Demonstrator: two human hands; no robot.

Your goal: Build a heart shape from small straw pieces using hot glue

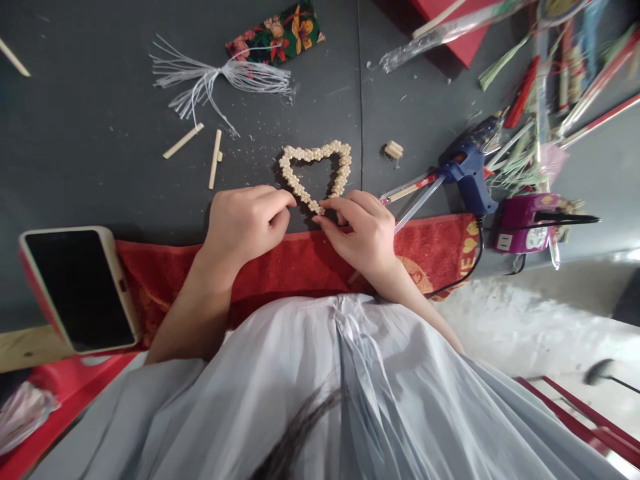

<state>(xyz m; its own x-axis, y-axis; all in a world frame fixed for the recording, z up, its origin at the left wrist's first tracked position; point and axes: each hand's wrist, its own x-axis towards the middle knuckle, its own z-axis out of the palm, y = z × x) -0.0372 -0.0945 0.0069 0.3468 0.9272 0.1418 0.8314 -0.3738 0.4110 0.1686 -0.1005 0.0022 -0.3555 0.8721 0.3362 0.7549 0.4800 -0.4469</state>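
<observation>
I observe the pale heart-shaped frame [343,172] on the grey table [125,167], its point directed toward the wearer, just above the red towel [300,257]. The right hand [367,230] has thumb and forefinger clamped on the heart's lower point. The left hand [245,223] is positioned beside the heart's left edge, fingers curled; I cannot tell whether its fingertips meet. The blue glue gun [473,175] lies to the right.

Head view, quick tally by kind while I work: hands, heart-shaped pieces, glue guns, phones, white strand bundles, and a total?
Hands: 2
Heart-shaped piece: 1
Glue gun: 1
Phone: 1
White strand bundle: 1
Total: 6
</observation>
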